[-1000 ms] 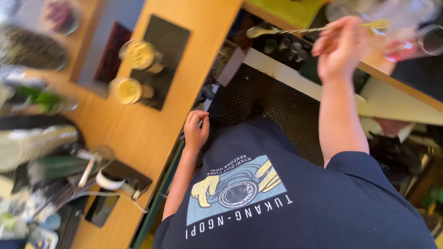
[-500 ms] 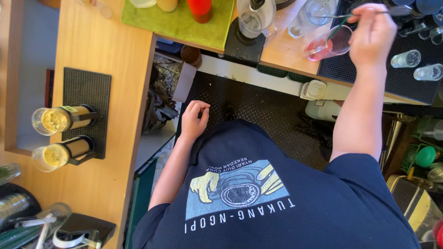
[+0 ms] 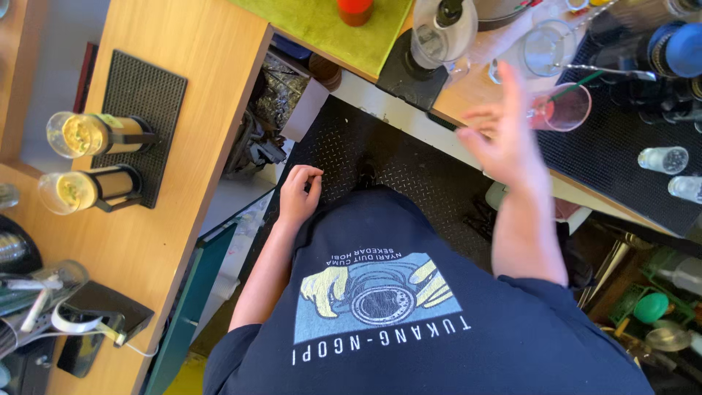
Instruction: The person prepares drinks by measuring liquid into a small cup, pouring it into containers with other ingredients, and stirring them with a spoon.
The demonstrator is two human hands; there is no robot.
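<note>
right hand [image 3: 504, 135] – fingers spread, empty, raised just before pink glass [image 3: 567, 106] on counter [image 3: 468, 91] | left hand [image 3: 298, 194] – loosely curled, empty, at hip | pink drink poured, stirrer inside, nothing gripped

On the wooden worktop [image 3: 183, 66] at the left lies a black rubber mat [image 3: 142, 95], with two glass-topped brewers [image 3: 91, 135] of yellowish liquid lying across it. A green cloth [image 3: 329, 29] covers the far worktop, bearing a red-orange cap [image 3: 355, 10]. Beside it stands a clear jug [image 3: 439, 36] on a dark base. Two small clear bottles [image 3: 662, 159] lie on the dark mat at the right. A black studded floor mat [image 3: 395, 157] runs below.
</note>
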